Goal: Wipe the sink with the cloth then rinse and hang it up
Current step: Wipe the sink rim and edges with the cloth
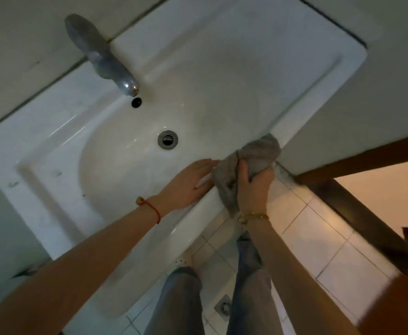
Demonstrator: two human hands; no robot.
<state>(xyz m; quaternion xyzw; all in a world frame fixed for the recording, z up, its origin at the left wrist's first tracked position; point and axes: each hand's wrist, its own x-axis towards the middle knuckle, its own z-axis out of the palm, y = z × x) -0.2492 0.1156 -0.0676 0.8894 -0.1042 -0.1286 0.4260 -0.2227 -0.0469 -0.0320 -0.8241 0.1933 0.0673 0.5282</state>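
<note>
Right hand (252,189) grips cloth (251,160) at sink (77,131) rim; left hand (186,183) flat, prob. touching.

Both forearms are bare; no sleeves in view. Left wrist carries a thin red cord bracelet (152,208) with a small pale bead at its outer side. Right wrist carries a gold-coloured chain bracelet (253,216). Legs at lower centre of frame are clad in faded grey-blue jeans (178,303), loose-cut.
</note>
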